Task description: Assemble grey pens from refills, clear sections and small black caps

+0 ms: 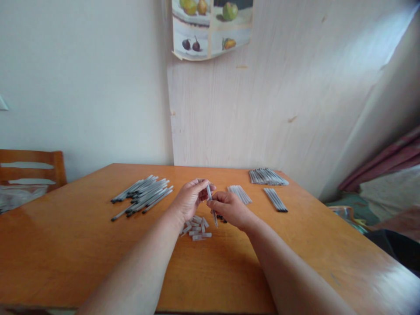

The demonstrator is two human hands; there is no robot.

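Above the middle of the table, both hands hold one slim grey pen, which slants with its pointed end down. My left hand is closed at its upper end, the thumb along the barrel. Lower on the barrel, my right hand pinches it between thumb and fingers. Below my left hand lies a loose heap of whitish translucent pen caps. Small black pieces show partly under my right hand, which hides the rest. Just beyond that hand is a row of pale translucent tubes.
On the wooden table, a pile of grey pens with black ends lies at left. To the right are a neat row of pens and, farther back, a larger bundle. A wooden chair stands at the left edge.
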